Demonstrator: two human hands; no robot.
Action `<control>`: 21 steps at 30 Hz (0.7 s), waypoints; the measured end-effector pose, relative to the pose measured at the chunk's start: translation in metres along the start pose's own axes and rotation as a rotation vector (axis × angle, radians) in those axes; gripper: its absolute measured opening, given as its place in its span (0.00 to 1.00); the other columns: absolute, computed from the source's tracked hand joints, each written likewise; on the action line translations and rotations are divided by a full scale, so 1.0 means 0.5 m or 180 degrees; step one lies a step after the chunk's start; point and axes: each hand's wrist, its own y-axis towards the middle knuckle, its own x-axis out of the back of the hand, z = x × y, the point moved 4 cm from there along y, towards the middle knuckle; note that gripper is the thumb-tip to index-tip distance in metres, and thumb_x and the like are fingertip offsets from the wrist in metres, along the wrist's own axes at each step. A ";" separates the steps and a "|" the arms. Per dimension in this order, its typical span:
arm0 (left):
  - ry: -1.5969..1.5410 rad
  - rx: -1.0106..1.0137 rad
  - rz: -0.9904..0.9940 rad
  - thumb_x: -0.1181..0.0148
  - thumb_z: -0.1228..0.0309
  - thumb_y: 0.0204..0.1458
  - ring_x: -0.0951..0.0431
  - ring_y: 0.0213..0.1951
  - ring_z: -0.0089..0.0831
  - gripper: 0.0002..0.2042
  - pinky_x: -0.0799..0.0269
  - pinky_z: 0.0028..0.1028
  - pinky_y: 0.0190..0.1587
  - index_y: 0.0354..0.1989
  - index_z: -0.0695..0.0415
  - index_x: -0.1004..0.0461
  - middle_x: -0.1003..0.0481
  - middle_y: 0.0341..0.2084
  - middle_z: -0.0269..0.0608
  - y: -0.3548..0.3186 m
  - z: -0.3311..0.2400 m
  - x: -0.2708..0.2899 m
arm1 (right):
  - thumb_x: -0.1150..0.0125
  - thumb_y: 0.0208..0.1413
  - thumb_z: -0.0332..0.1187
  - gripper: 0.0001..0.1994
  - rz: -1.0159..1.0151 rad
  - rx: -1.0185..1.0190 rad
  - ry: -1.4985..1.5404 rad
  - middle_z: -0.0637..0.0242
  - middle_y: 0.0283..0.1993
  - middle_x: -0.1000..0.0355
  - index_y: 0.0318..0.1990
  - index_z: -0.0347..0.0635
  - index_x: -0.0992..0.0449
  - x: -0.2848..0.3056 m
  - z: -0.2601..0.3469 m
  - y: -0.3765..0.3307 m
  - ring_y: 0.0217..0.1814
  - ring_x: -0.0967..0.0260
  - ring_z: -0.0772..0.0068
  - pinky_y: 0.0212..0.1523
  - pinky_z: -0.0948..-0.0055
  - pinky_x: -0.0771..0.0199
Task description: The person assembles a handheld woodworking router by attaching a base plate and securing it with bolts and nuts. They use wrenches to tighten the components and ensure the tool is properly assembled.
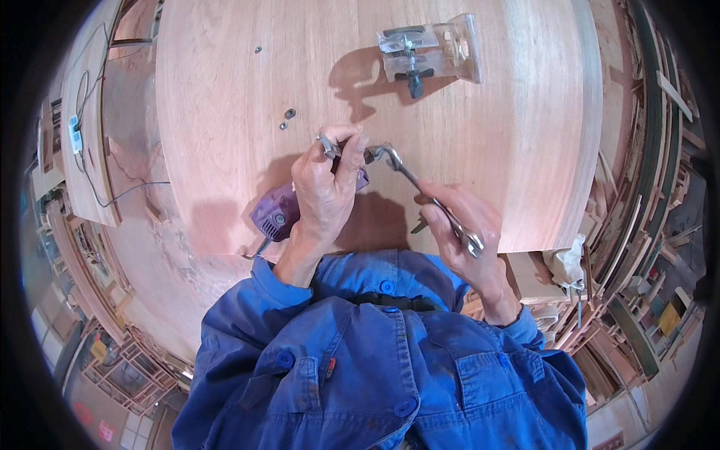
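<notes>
My right hand is closed round a silver wrench, its far end up by my left fingertips. My left hand is pinched on a metal piece with a forked end, which looks like a second, short wrench; the fingers cover its middle. Where the two metal ends meet, the details are too small to make out. Beneath my left hand lies a purple power tool body, partly hidden by the hand and wrist.
A clear plastic tool base with dark knobs stands at the far right of the wooden board. Small dark metal rings lie left of my hands. A cord runs in from the left. Stacked timber stands at the right.
</notes>
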 end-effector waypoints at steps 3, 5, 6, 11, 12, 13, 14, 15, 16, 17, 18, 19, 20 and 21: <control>0.0000 0.0032 0.0001 0.42 0.66 0.66 0.27 0.26 0.17 0.11 0.31 0.21 0.30 0.37 0.63 0.25 0.26 0.21 0.32 0.001 -0.002 0.001 | 0.32 0.54 0.22 0.14 0.0103 0.0055 -0.0082 0.57 0.30 0.25 0.48 0.33 0.22 -0.005 0.007 -0.015 0.27 0.26 0.60 0.27 0.67 0.28; -0.0016 0.0047 0.0010 0.42 0.65 0.66 0.27 0.26 0.17 0.12 0.30 0.21 0.31 0.38 0.63 0.25 0.26 0.21 0.33 0.003 -0.004 0.001 | 0.32 0.54 0.23 0.15 0.0128 0.0186 -0.0139 0.57 0.29 0.25 0.49 0.34 0.22 -0.016 0.003 -0.021 0.26 0.27 0.60 0.25 0.66 0.28; 0.0025 0.0037 0.0025 0.42 0.65 0.66 0.27 0.26 0.17 0.12 0.30 0.21 0.30 0.37 0.63 0.25 0.26 0.21 0.32 0.003 -0.006 0.003 | 0.32 0.54 0.23 0.15 0.0126 0.0168 -0.0195 0.58 0.29 0.26 0.50 0.35 0.22 -0.023 0.002 -0.024 0.26 0.27 0.60 0.25 0.66 0.28; 0.0005 0.0018 0.0017 0.42 0.64 0.66 0.27 0.26 0.17 0.13 0.31 0.21 0.30 0.37 0.63 0.24 0.26 0.21 0.32 0.002 -0.009 0.004 | 0.35 0.57 0.22 0.12 0.0270 -0.0056 -0.0394 0.53 0.38 0.21 0.49 0.33 0.22 -0.043 0.018 -0.015 0.35 0.21 0.58 0.34 0.67 0.22; -0.0037 0.0017 0.0021 0.41 0.66 0.65 0.27 0.26 0.17 0.11 0.30 0.21 0.30 0.37 0.62 0.24 0.26 0.21 0.32 0.002 -0.009 0.004 | 0.35 0.57 0.22 0.12 0.0266 -0.0062 -0.0395 0.54 0.38 0.21 0.49 0.33 0.22 -0.047 0.019 -0.012 0.34 0.21 0.58 0.33 0.67 0.22; -0.0081 0.0016 0.0025 0.40 0.67 0.64 0.27 0.26 0.16 0.09 0.30 0.21 0.29 0.37 0.62 0.24 0.25 0.21 0.33 0.003 -0.008 0.005 | 0.35 0.57 0.22 0.12 0.0262 -0.0068 -0.0397 0.54 0.38 0.22 0.49 0.33 0.22 -0.051 0.017 -0.009 0.34 0.21 0.58 0.33 0.67 0.22; -0.0126 0.0015 0.0030 0.38 0.69 0.63 0.27 0.25 0.16 0.08 0.29 0.21 0.28 0.38 0.61 0.23 0.25 0.20 0.33 0.003 -0.007 0.006 | 0.35 0.57 0.22 0.12 0.0258 -0.0074 -0.0401 0.54 0.38 0.22 0.49 0.34 0.22 -0.055 0.016 -0.004 0.33 0.22 0.58 0.32 0.67 0.23; -0.0117 0.0032 0.0080 0.38 0.69 0.63 0.28 0.25 0.16 0.08 0.29 0.21 0.28 0.38 0.61 0.24 0.25 0.21 0.33 0.004 -0.006 0.006 | 0.34 0.57 0.23 0.12 0.0219 -0.0044 -0.0419 0.56 0.35 0.24 0.48 0.35 0.22 -0.057 0.018 0.000 0.31 0.23 0.58 0.30 0.65 0.24; -0.0110 0.0048 0.0132 0.38 0.69 0.63 0.28 0.25 0.15 0.08 0.30 0.21 0.28 0.39 0.61 0.24 0.25 0.21 0.32 0.005 -0.007 0.006 | 0.34 0.56 0.24 0.12 0.0179 -0.0014 -0.0439 0.57 0.32 0.27 0.48 0.36 0.22 -0.058 0.021 0.007 0.29 0.25 0.58 0.27 0.63 0.26; -0.0103 0.0064 0.0184 0.38 0.69 0.63 0.28 0.25 0.15 0.08 0.30 0.21 0.28 0.39 0.62 0.24 0.25 0.21 0.32 0.006 -0.007 0.006 | 0.33 0.56 0.25 0.12 0.0139 0.0016 -0.0460 0.59 0.29 0.29 0.47 0.38 0.22 -0.058 0.025 0.014 0.27 0.27 0.58 0.25 0.62 0.27; -0.0197 -0.0031 0.0146 0.40 0.68 0.64 0.30 0.25 0.14 0.09 0.31 0.21 0.28 0.40 0.62 0.25 0.25 0.21 0.32 0.007 -0.011 0.008 | 0.34 0.56 0.25 0.10 0.0202 -0.0014 -0.0443 0.58 0.29 0.29 0.46 0.38 0.22 -0.058 0.029 0.026 0.28 0.26 0.56 0.25 0.61 0.27; -0.0291 -0.0128 0.0108 0.41 0.66 0.65 0.31 0.24 0.14 0.10 0.32 0.20 0.27 0.42 0.62 0.25 0.25 0.22 0.32 0.008 -0.016 0.009 | 0.35 0.56 0.25 0.09 0.0265 -0.0044 -0.0427 0.57 0.30 0.28 0.44 0.37 0.23 -0.056 0.037 0.041 0.28 0.26 0.55 0.26 0.60 0.27; -0.0384 -0.0225 0.0068 0.43 0.64 0.66 0.32 0.24 0.13 0.11 0.33 0.20 0.27 0.43 0.62 0.26 0.25 0.22 0.31 0.008 -0.020 0.011 | 0.35 0.57 0.25 0.07 0.0329 -0.0073 -0.0412 0.56 0.30 0.28 0.42 0.37 0.23 -0.054 0.044 0.055 0.29 0.26 0.53 0.26 0.59 0.27; -0.0709 -0.0120 0.0094 0.45 0.63 0.67 0.33 0.24 0.13 0.13 0.35 0.19 0.26 0.43 0.62 0.27 0.25 0.23 0.31 0.009 -0.020 0.014 | 0.36 0.57 0.26 0.06 0.0429 -0.0109 -0.0470 0.55 0.30 0.27 0.41 0.37 0.23 -0.054 0.046 0.069 0.29 0.25 0.52 0.26 0.58 0.27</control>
